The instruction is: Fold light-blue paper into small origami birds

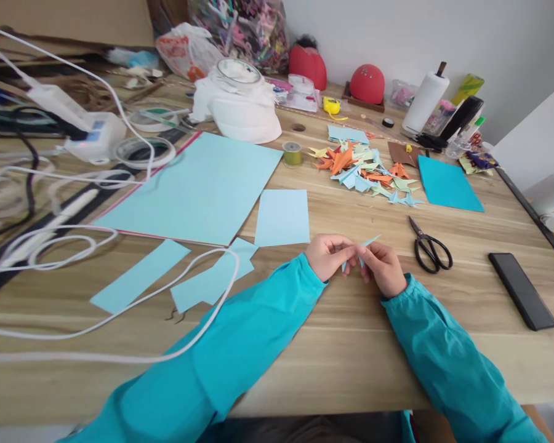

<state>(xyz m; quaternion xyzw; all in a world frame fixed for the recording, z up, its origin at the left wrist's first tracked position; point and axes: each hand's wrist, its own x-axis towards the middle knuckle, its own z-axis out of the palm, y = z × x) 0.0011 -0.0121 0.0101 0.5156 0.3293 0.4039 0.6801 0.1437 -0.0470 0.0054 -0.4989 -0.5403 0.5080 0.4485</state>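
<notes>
Between my two hands is a small folded piece of light blue paper [370,240], with thin points sticking out past the fingers. My left hand [330,255] pinches it from the left, and my right hand [384,266] pinches it from the right; the fingers hide most of its shape. Just beyond my left hand lies a light blue paper square [282,217]. Black-handled scissors [428,246] rest to the right of my right hand. Farther back is a pile of folded paper cranes [355,169] in orange, blue, yellow and pale green.
Large blue sheets [198,191] and cut paper strips [141,277] lie at left, with a white cable [231,289] looping over my left sleeve. A phone [521,290] is at far right. Bright blue paper [450,184] and a ribbon spool [292,154] sit farther back.
</notes>
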